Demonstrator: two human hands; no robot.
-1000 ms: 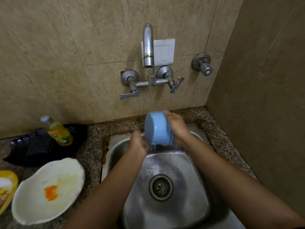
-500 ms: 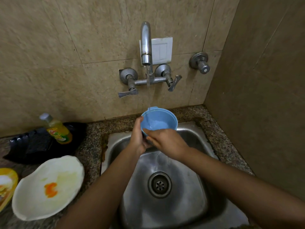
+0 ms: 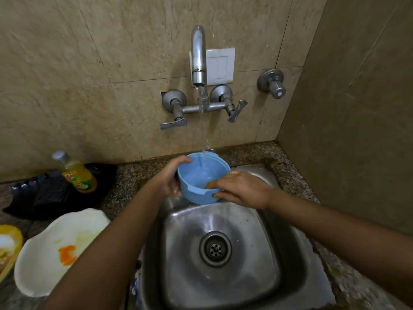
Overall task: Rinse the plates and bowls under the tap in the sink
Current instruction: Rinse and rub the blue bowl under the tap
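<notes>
A light blue bowl is held upright over the back of the steel sink, under the running tap. Water falls into the bowl and pools inside. My left hand grips its left rim and side. My right hand holds the near right rim, with fingers dipping inside the bowl. A white plate with an orange stain lies on the counter at the left.
A yellow dish-soap bottle rests on a black bag at the back left. A yellow plate sits at the left edge. Tap handles and a wall valve stick out of the tiled wall. A wall closes off the right side.
The bowl was on its side with its base toward me a second ago; it has been turned mouth-up under the stream. My right hand moved from its far side to the near rim.
</notes>
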